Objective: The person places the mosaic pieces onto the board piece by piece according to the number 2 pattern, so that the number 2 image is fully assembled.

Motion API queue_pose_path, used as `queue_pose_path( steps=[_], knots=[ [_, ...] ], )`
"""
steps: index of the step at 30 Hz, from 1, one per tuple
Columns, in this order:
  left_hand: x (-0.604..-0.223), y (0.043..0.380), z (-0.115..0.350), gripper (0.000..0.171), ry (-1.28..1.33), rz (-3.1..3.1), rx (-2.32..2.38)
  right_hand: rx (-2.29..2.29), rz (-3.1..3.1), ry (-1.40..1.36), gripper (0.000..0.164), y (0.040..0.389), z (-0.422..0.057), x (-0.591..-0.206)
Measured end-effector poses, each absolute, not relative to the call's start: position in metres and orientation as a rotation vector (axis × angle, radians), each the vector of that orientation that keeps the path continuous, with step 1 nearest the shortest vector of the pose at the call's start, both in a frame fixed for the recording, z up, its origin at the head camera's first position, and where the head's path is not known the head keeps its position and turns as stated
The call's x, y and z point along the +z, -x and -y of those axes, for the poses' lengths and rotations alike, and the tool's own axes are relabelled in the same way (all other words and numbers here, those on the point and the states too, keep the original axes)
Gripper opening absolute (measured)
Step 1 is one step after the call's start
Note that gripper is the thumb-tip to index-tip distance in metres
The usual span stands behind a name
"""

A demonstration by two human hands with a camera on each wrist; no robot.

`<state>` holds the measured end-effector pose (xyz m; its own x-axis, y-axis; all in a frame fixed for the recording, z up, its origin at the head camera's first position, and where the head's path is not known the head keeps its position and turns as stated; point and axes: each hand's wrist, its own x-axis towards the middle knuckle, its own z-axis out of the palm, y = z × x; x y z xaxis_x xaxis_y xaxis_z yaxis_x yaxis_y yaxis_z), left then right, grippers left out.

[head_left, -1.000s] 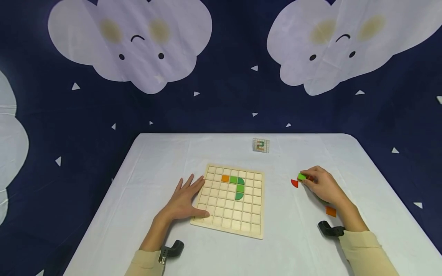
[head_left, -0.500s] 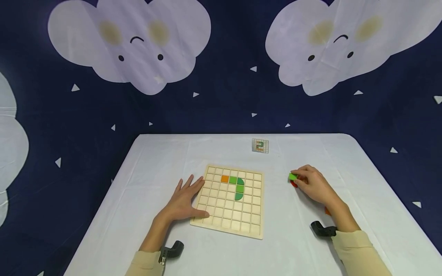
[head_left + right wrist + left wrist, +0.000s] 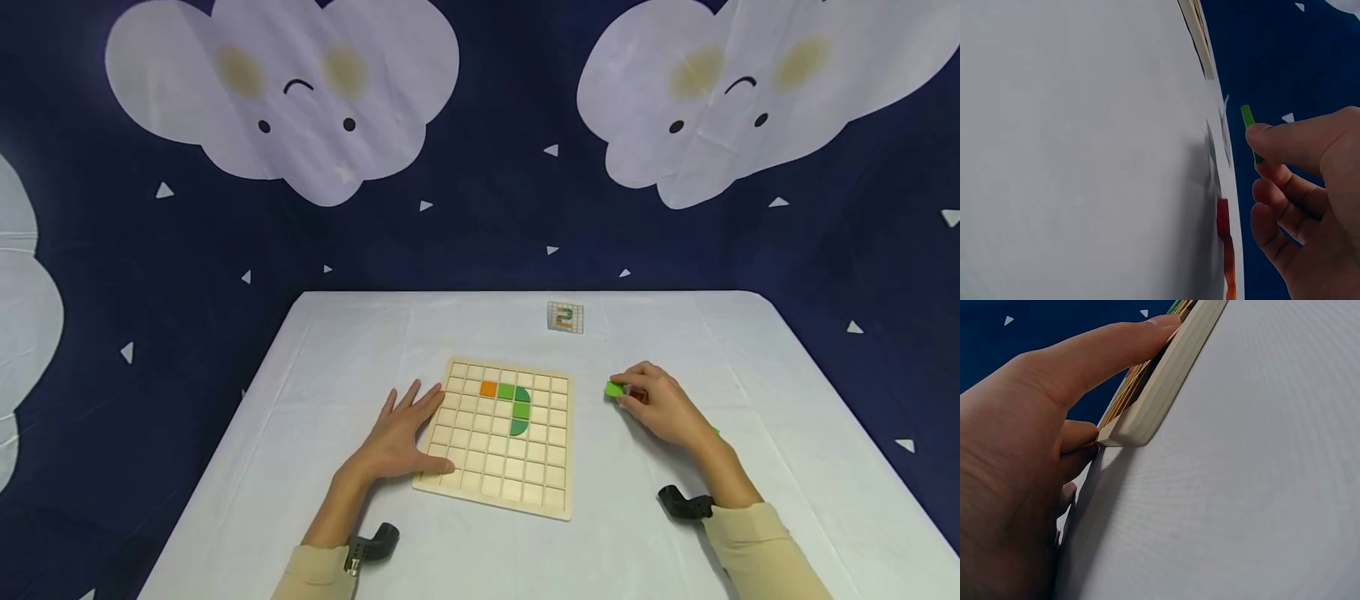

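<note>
A wooden grid board (image 3: 487, 467) lies on the white-covered table. My left hand (image 3: 397, 437) rests at its left side with fingers spread and the thumb on the grid; the left wrist view shows that thumb over the board's rim (image 3: 1160, 394). Set in the upper squares are an orange square tile (image 3: 488, 389), two green square tiles and two dark green rounded tiles (image 3: 518, 427), forming a hook shape. Right of the board, my right hand (image 3: 663, 408) pinches a green square tile (image 3: 614, 389) between thumb and fingers, held above the table in the right wrist view.
A small pattern card (image 3: 566, 317) stands behind the board, showing a green and orange figure. Red (image 3: 1223, 217) and orange (image 3: 1229, 269) pieces lie under the right hand, partly hidden in the head view. A dark blue cloud-print cloth (image 3: 480, 225) hangs behind the table.
My right hand has moved left toward the board, carrying the green tile past the red piece. The left hand and the board have stayed in place.
</note>
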<state>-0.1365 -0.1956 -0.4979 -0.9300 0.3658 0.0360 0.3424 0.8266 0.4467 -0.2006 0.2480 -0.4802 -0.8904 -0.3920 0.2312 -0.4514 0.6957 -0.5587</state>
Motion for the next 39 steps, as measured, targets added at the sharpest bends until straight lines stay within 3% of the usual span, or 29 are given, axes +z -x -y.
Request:
queue_pose_path(
  steps=[39],
  knots=[
    [-0.497,0.137,0.196,0.119,-0.579,-2.952,0.677,1.052,2.782,-0.889,0.029,0.193,-0.178,-0.48]
  ],
)
